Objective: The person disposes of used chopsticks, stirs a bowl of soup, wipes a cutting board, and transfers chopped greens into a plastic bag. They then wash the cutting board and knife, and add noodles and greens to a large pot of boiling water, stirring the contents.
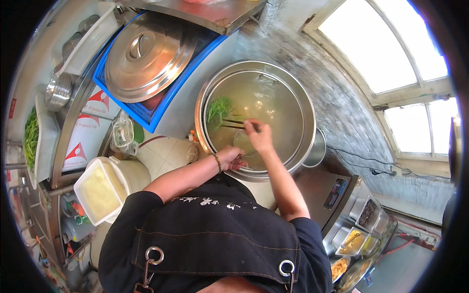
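A large stainless steel pot (278, 110) of cloudy, yellowish liquid stands before me. My right hand (259, 133) grips a pair of dark chopsticks (234, 123) over it. Their tips reach a clump of green leafy vegetables (220, 110) at the pot's left side, partly in the liquid. At the near rim, the fingers of my left hand (232, 158) are curled around what looks like a thin handle. Just beyond them a round ladle or strainer (244, 142) sits in the liquid; its link to that handle is partly hidden.
Left of the pot, a large metal lid (154, 55) rests on a blue-rimmed chest (172, 95). A white tub of pale yellow contents (99, 192) stands at lower left. Greens fill a white tray (47, 139). A metal bucket (317, 148) and food pans (353, 241) are at right.
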### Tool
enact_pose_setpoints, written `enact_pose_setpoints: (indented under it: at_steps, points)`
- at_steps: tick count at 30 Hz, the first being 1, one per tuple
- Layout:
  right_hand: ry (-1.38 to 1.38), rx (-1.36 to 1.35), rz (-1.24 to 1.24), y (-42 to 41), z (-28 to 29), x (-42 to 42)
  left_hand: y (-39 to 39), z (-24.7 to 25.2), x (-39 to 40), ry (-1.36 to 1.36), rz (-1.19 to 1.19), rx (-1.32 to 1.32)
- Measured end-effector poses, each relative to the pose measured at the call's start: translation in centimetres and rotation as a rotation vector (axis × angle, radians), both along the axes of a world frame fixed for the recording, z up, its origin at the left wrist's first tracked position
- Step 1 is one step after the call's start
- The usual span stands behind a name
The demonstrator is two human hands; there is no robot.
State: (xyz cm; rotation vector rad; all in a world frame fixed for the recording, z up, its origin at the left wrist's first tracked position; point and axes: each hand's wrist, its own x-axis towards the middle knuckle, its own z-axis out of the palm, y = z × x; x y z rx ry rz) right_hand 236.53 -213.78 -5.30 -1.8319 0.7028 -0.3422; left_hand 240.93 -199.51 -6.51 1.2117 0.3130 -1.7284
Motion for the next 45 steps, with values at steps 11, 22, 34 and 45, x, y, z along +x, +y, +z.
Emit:
enact_pose_setpoints:
  at_steps: [11,22,34,45]
  points:
    - [-0.129,0.243,-0.304,-5.2,8.0,-5.7,-0.5,-0.6,-1.1,0.122,0.000,-0.013]
    - [0.151,-0.215,-0.066,-4.0,5.7,-8.5,1.7,4.6,1.8,0.160,0.120,-0.024]
    - [0.180,-0.254,-0.025,-4.4,1.7,-7.2,2.3,5.9,0.5,-0.039,0.098,-0.019]
    - [0.246,-0.249,0.079,-3.8,0.1,-8.0,1.9,5.3,1.1,-0.072,0.109,-0.005]
